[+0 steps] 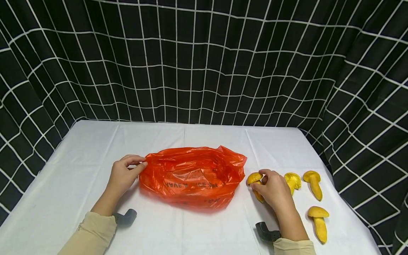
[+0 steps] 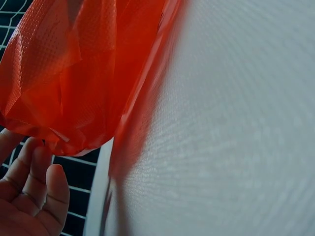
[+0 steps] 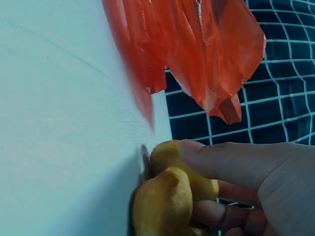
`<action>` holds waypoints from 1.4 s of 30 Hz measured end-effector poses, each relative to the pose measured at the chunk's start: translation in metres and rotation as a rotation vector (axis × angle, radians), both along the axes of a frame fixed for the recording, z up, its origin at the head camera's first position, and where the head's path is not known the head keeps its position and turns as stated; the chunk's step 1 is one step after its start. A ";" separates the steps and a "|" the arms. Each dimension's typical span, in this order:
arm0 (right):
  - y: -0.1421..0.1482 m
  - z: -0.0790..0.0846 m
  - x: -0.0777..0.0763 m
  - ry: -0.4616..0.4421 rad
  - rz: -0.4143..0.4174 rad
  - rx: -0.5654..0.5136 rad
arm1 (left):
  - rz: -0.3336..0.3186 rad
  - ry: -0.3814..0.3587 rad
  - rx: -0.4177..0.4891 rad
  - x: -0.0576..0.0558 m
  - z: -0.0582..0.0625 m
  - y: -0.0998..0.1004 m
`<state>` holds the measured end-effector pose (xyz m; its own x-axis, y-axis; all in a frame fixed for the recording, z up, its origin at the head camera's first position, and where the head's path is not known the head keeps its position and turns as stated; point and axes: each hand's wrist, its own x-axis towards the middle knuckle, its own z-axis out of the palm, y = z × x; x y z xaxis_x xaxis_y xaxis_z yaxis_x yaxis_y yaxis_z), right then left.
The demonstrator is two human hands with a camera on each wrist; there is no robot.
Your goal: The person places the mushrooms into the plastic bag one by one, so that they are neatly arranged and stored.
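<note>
The right hand (image 1: 275, 187) pinched a yellow mushroom (image 1: 254, 177) between thumb and fingers, just beside the bag's right end; whether the mushroom's weight was off the table could not be told. In the right wrist view another yellow shape overlapped it, and the hand was cut off at the frame's corner. The left hand (image 1: 125, 173) had its thumb and fingers apart, fingertips at the left rim of a red plastic bag (image 1: 191, 198); whether they actually touched the film was hard to make out.

The bag lay between the hands, mouth gaping, its dark lettering broken up by folds and its deeper inside hard to read. A narrow strip of cloth separated it from the held mushroom. Behind the right hand, a second mushroom (image 1: 292, 181) was partly hidden; a third (image 1: 313, 184) lay farther right, and a fourth (image 1: 318, 223) nearer the person, both near the right edge of the white table (image 1: 191, 233). Bare cloth spread left of the left hand and in front of the bag, with more between the bag and the far edge. Beige sleeves (image 1: 92, 230) ran out at the bottom of the head view. Beyond stood a black curtain (image 1: 197, 71) with white grid lines.
</note>
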<state>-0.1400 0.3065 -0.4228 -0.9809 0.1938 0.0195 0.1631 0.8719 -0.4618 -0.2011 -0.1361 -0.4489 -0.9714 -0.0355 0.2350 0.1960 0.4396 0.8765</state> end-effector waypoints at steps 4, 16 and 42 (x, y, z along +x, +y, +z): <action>0.000 -0.002 -0.002 -0.004 -0.015 0.005 | -0.001 0.004 -0.005 -0.001 0.000 0.000; 0.000 -0.004 -0.002 -0.053 0.006 -0.007 | -0.002 0.027 -0.015 -0.001 0.000 0.000; 0.013 -0.003 0.004 0.063 0.058 -0.146 | -0.013 0.020 -0.011 0.000 0.000 0.000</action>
<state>-0.1361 0.3199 -0.4257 -0.9881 0.1425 0.0573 0.0813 0.8017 -0.5921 -0.2009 -0.1359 -0.4484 -0.9668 -0.0206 0.2546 0.2190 0.4465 0.8676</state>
